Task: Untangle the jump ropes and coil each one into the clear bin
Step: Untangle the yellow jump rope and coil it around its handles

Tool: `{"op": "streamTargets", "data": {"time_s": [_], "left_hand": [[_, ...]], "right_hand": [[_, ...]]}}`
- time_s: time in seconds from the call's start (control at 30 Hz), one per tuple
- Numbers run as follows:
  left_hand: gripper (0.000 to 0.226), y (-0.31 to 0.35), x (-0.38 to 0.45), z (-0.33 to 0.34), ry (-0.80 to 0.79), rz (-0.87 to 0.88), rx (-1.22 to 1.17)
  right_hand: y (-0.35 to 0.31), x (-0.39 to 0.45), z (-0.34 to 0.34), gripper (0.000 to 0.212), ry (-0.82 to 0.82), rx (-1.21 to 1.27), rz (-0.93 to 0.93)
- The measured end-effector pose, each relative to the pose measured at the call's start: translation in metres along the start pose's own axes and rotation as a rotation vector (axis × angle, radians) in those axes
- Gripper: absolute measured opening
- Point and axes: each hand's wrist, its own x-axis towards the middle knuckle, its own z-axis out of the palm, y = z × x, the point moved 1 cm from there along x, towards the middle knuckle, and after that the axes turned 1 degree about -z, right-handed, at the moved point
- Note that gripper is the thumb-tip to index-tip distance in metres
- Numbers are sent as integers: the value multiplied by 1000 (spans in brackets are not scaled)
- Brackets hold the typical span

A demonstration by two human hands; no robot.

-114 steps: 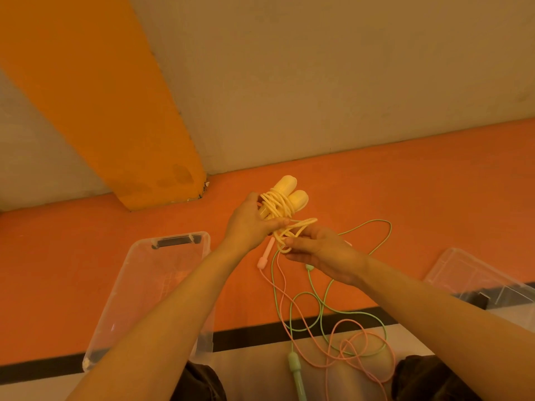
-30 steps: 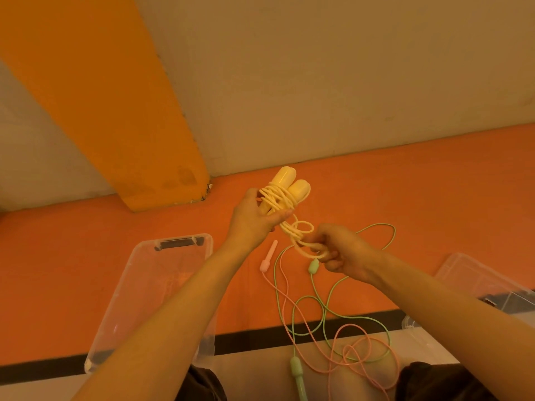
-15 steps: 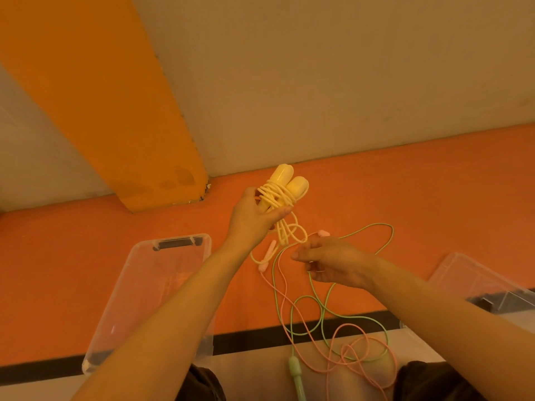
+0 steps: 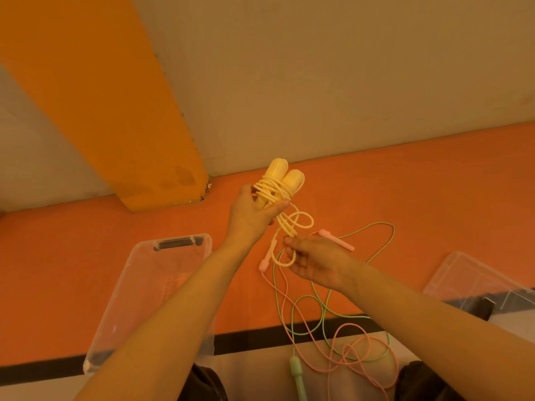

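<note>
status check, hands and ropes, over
Left hand grips yellow rope bundle. Right hand pinches its loose loop. Pink rope and green rope tangled below, bin empty.

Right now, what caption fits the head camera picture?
Left hand holds the wound yellow rope; right hand pinches its loose loop.

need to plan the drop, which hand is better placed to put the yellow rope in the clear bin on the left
Left, probably. The left hand grips the yellow rope by its wrapped handles and is nearer the clear bin. The right hand only pinches the loose tail.
</note>
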Motion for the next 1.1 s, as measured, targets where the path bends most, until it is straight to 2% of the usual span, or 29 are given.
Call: {"op": "streamTargets", "data": {"time_s": [0.07, 0.17, 0.27, 0.37, 0.5, 0.63, 0.73, 0.83, 1.07, 1.1], "left_hand": [[48, 0, 1, -4, 13, -5, -4], [49, 0, 4, -9, 29, -17, -21], [49, 1, 3, -10, 23, -9, -12], [51, 1, 2, -8, 15, -3, -11], [53, 4, 2, -9, 23, -11, -25], [52, 5, 1, -10, 25, -5, -19], [52, 6, 0, -10, 19, -9, -19], [46, 7, 2, -16, 61, -10, -56], [47, 4, 8, -29, 128, 4, -40], [46, 4, 10, -33, 145, 6, -30]], "right_hand": [[-2, -2, -3, 5, 27, -33, -2], [-5, -4, -6, 2, 17, -21, -37], [-12, -10, -8, 7, 21, -97, -77], [-15, -15, -10, 25, 19, -215, -91], [-15, -17, -11, 17, 8, -216, -96], [-13, -18, -12, 14, -2, -179, -82], [-15, -19, -16, 9, -9, -299, -69], [-14, -22, -20, 21, -40, -513, -40], [-19, -29, -27, 4, -118, -566, 78], [-22, -29, -30, 10, -119, -599, 94]]}}
